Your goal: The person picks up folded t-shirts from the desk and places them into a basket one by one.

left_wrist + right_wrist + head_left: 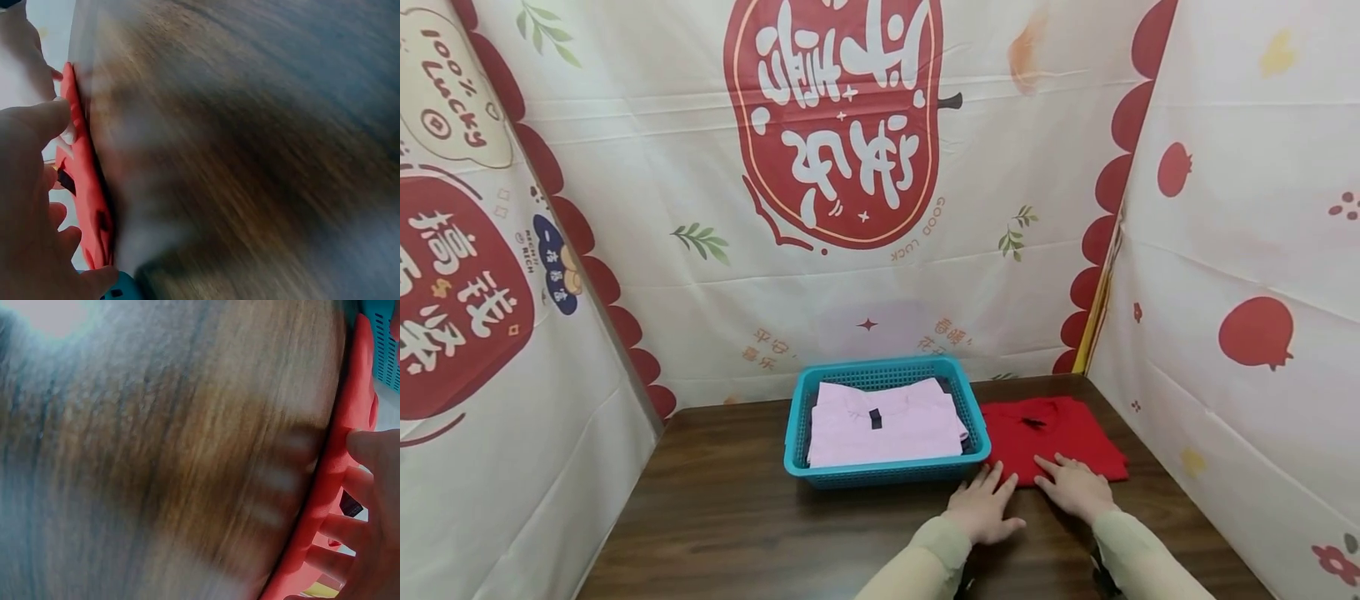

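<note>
Left hand [981, 508] and right hand [1078, 490], both loosely spread, touch the folded red shirt [1067, 446]; collar [1034, 422] points away, long axis sideways.

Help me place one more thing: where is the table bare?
The table is bare left of the blue basket, toward the left cloth wall, and in front of the basket, up to the left sleeve. Crowded on the right: the red shirt lies beside the basket, with the left hand and right hand at its near edge.

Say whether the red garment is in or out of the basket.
Out: the red garment lies on the table, beside the blue basket.
</note>
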A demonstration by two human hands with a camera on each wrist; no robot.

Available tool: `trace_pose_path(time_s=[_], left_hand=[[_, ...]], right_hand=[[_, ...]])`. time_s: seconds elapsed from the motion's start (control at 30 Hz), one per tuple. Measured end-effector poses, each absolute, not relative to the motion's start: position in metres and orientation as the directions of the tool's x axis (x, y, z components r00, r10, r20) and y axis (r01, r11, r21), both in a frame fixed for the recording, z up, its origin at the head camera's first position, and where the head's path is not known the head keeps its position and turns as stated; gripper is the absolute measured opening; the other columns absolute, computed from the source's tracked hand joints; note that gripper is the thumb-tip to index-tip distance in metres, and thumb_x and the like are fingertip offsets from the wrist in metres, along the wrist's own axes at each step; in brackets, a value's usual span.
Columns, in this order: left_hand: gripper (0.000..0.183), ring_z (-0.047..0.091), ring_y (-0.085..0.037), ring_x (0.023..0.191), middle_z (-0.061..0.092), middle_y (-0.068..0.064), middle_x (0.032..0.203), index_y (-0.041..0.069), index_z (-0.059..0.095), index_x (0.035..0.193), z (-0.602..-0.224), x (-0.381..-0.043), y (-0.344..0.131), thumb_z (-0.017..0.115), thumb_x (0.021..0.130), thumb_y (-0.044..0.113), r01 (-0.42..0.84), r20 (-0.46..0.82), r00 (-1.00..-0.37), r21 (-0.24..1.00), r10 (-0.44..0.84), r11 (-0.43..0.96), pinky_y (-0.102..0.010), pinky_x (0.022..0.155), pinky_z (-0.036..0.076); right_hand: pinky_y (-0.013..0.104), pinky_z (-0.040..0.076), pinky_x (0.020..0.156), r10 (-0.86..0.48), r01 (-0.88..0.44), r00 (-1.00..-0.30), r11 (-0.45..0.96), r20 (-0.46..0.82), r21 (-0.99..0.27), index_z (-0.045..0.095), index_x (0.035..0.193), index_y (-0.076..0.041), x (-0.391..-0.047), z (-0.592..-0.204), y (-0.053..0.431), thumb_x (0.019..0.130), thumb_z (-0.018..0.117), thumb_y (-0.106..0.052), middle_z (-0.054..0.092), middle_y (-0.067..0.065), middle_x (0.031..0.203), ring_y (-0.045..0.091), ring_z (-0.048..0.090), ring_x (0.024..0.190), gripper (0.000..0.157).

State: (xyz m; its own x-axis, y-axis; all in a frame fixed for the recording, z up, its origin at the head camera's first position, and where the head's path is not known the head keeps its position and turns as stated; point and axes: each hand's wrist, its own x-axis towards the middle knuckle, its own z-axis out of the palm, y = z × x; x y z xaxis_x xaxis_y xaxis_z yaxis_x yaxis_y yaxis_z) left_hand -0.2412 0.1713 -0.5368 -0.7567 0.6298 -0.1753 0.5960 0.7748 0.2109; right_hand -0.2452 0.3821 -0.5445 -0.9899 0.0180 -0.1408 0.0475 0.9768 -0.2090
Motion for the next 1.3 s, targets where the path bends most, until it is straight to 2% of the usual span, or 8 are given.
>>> trace_pose_path(time_s=[0.3, 0.5, 0.67, 0.77, 0.9, 1.3], left_hand=[[0.068, 0.018, -0.005, 0.143, 0.023, 0.015, 0.156, 0.032, 0.032, 0.151, -0.545, -0.244, 0.178, 0.047, 0.092, 0.062, 0.568, -0.197, -0.778, 0.185, 0.596, 0.802, -0.036, 0.11, 0.03], [0.067, 0.021, -0.003, 0.141, 0.03, 0.016, 0.153, 0.03, 0.037, 0.15, -0.547, -0.243, 0.174, 0.049, 0.092, 0.061, 0.55, -0.213, -0.789, 0.174, 0.576, 0.817, -0.033, 0.111, 0.029], [0.065, 0.021, -0.004, 0.142, 0.031, 0.016, 0.153, 0.031, 0.038, 0.149, -0.547, -0.242, 0.172, 0.049, 0.092, 0.06, 0.557, -0.205, -0.788, 0.166, 0.581, 0.814, -0.034, 0.111, 0.029], [0.065, 0.02, -0.004, 0.142, 0.03, 0.017, 0.153, 0.032, 0.037, 0.149, -0.548, -0.242, 0.172, 0.049, 0.092, 0.06, 0.563, -0.212, -0.78, 0.169, 0.588, 0.809, -0.034, 0.111, 0.028], [0.066, 0.02, -0.004, 0.142, 0.029, 0.017, 0.153, 0.031, 0.035, 0.15, -0.55, -0.245, 0.173, 0.05, 0.092, 0.059, 0.57, -0.23, -0.765, 0.192, 0.601, 0.799, -0.035, 0.111, 0.028], [0.064, 0.024, -0.004, 0.14, 0.033, 0.017, 0.151, 0.032, 0.039, 0.148, -0.551, -0.241, 0.173, 0.051, 0.092, 0.059, 0.583, -0.22, -0.764, 0.166, 0.607, 0.795, -0.036, 0.111, 0.029]], right_hand=[[0.078, 0.03, 0.087, -0.003, 0.023, -0.993, 0.978, -0.122, -0.21, 0.055, 0.137, -0.009, -0.246, -0.543, 0.385, 0.094, 0.056, -0.043, 0.046, 0.033, 0.135, 0.059, 0.038, 0.122, 0.055], [0.072, 0.037, 0.084, -0.008, -0.003, -1.0, 0.95, -0.013, -0.314, 0.058, 0.13, 0.001, -0.254, -0.544, 0.397, 0.092, 0.062, -0.038, 0.052, 0.03, 0.13, 0.053, 0.044, 0.118, 0.054], [0.075, 0.03, 0.09, 0.052, 0.026, -0.996, 0.941, 0.069, -0.337, 0.051, 0.133, 0.006, -0.262, -0.549, 0.419, 0.092, 0.061, -0.036, 0.036, 0.037, 0.14, 0.056, 0.031, 0.128, 0.059], [0.078, 0.022, 0.094, 0.065, 0.051, -0.997, 0.938, 0.032, -0.343, 0.043, 0.14, 0.006, -0.264, -0.554, 0.43, 0.094, 0.057, -0.04, 0.024, 0.041, 0.144, 0.059, 0.018, 0.132, 0.066], [0.08, 0.015, 0.094, 0.062, 0.08, -0.996, 0.925, -0.062, -0.371, 0.036, 0.144, 0.005, -0.267, -0.557, 0.437, 0.096, 0.052, -0.046, 0.017, 0.043, 0.145, 0.063, 0.014, 0.13, 0.072], [0.078, 0.018, 0.096, 0.04, 0.065, -0.996, 0.926, -0.073, -0.372, 0.037, 0.144, 0.006, -0.262, -0.565, 0.44, 0.095, 0.052, -0.048, 0.019, 0.044, 0.144, 0.063, 0.015, 0.13, 0.074]])
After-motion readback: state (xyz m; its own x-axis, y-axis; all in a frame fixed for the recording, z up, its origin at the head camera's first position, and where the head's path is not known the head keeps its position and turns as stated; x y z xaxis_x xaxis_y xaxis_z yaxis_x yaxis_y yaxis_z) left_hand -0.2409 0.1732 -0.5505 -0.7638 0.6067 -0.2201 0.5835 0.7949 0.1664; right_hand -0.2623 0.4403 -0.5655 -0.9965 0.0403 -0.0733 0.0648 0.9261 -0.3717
